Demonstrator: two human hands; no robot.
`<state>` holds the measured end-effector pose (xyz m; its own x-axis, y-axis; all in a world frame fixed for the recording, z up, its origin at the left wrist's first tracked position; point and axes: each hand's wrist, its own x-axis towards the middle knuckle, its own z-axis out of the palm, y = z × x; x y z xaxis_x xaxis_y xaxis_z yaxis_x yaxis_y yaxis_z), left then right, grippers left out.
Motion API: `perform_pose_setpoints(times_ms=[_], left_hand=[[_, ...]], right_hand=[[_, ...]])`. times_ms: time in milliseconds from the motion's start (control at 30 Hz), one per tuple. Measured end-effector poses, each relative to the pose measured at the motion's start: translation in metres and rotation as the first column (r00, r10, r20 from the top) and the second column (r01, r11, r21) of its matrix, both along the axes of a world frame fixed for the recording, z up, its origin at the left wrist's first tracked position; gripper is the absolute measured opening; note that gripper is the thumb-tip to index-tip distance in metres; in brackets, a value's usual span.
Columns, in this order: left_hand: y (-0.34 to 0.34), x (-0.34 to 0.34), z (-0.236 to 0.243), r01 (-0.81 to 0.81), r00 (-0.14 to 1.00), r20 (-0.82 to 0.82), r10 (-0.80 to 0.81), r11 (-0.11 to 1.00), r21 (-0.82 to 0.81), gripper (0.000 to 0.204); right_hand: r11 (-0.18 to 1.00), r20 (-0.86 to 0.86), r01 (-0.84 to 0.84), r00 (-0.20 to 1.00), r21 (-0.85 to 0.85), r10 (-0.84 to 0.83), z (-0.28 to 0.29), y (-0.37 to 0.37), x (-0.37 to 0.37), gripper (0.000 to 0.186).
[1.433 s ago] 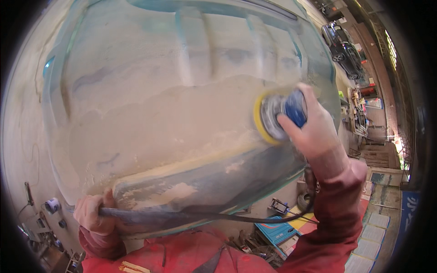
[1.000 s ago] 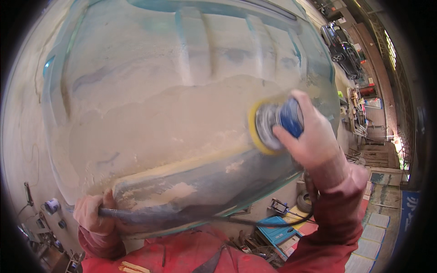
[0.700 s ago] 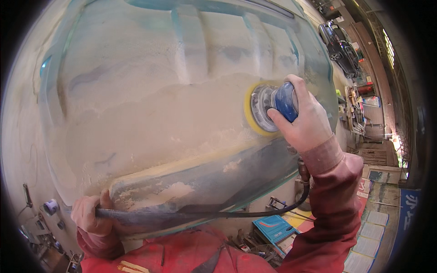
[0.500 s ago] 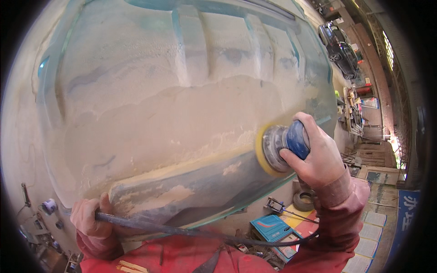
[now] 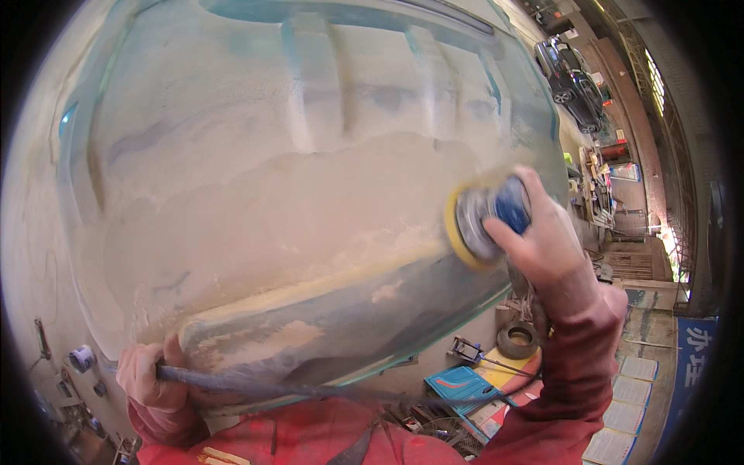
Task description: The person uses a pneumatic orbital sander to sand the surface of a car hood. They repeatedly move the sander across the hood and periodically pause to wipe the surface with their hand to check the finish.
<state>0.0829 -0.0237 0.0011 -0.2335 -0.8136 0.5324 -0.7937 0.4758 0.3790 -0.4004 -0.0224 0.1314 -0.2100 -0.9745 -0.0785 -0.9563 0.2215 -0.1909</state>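
Observation:
A large vehicle body panel [image 5: 294, 217], dusty and spread with beige filler over teal and grey paint, takes up most of the view. My right hand [image 5: 542, 240] is closed round the blue top of a round orbital sander [image 5: 477, 225]; its yellow-edged pad is against the panel's right part, blurred by motion. At the panel's lower left edge, my left hand [image 5: 151, 377] is wrapped round a dark hose [image 5: 256, 384]. The hose crosses in front of my red clothing toward my right forearm.
Beyond the panel's lower right lie a blue case [image 5: 463, 387], a tyre [image 5: 518, 339] and a small jack [image 5: 467, 350]. A black car [image 5: 570, 84] stands at the far right, near a cluttered bench [image 5: 597, 182]. A blue banner [image 5: 692, 372] hangs at the right.
My right hand has moved the sander slightly up and to the right across the panel. My left hand keeps its grip on the hose, and the view has shifted a little.

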Motion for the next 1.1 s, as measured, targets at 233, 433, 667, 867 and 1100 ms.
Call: perform_pose_setpoints(times_ms=[233,433,667,867,1100], left_hand=[[0.002,0.003,-0.002,-0.013,1.0,0.022,0.013,1.0,-0.016,0.027],[0.003,-0.001,-0.001,-0.041,0.999,0.006,0.041,0.999,0.004,0.027],[0.001,0.001,0.001,-0.001,1.0,0.014,0.002,1.0,-0.013,0.028],[0.002,0.001,0.001,-0.001,1.0,0.023,0.0,1.0,0.012,0.028],[0.004,0.006,0.001,0.013,1.0,0.017,-0.013,1.0,0.021,0.028]], right_hand=[[0.996,0.09,0.066,0.994,-0.055,-0.061,0.004,-0.013,0.003,0.063],[0.998,0.071,0.032,0.997,-0.058,-0.028,0.002,-0.013,-0.013,0.062],[0.992,0.052,0.124,0.991,0.013,-0.124,0.005,-0.009,-0.012,0.066],[0.992,0.03,0.075,0.997,-0.097,-0.072,0.002,-0.02,-0.024,0.064],[0.974,-0.018,0.212,0.977,0.081,-0.212,0.004,-0.003,-0.036,0.064]])
